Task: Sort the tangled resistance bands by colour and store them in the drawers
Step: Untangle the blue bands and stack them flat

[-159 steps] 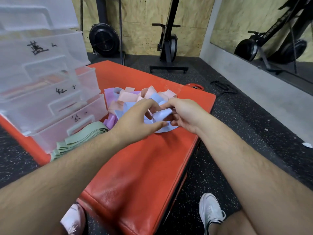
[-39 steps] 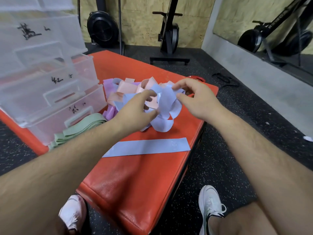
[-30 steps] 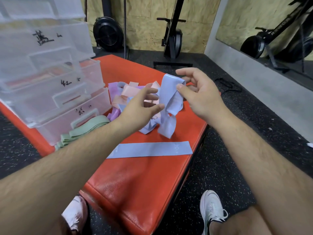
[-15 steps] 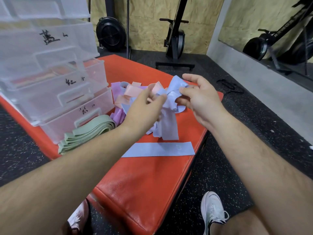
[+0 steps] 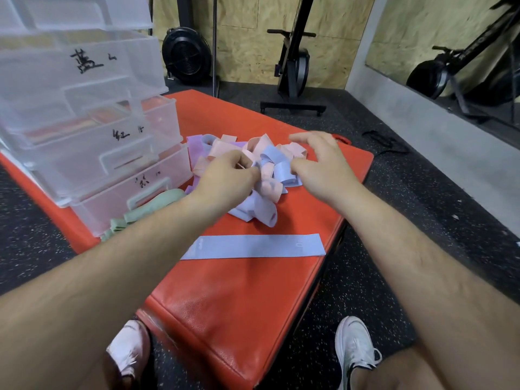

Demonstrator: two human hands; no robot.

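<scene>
A tangle of blue, pink and purple resistance bands (image 5: 270, 164) lies on the red padded box (image 5: 239, 305). My left hand (image 5: 225, 181) sits on the near side of the tangle with its fingers curled, gripping bands in it. A loose blue loop (image 5: 253, 211) spills out below that hand. To the right of the tangle, my right hand (image 5: 318, 161) hovers with its fingers spread, the thumb beside a blue loop, holding nothing. One blue band (image 5: 253, 246) lies flat and straight in front of the pile. The clear plastic drawers (image 5: 84, 136) stand at the left, all pushed in.
Folded green bands (image 5: 146, 209) lie in front of the lowest drawer. The box's right edge drops to the speckled black floor. My two shoes (image 5: 354, 347) are at the near end. Exercise machines (image 5: 292, 66) stand by the back wall.
Both hands have lowered the lifted blue band back onto the pile. My right hand has let go of it and spread its fingers; my left hand still grips the tangle.
</scene>
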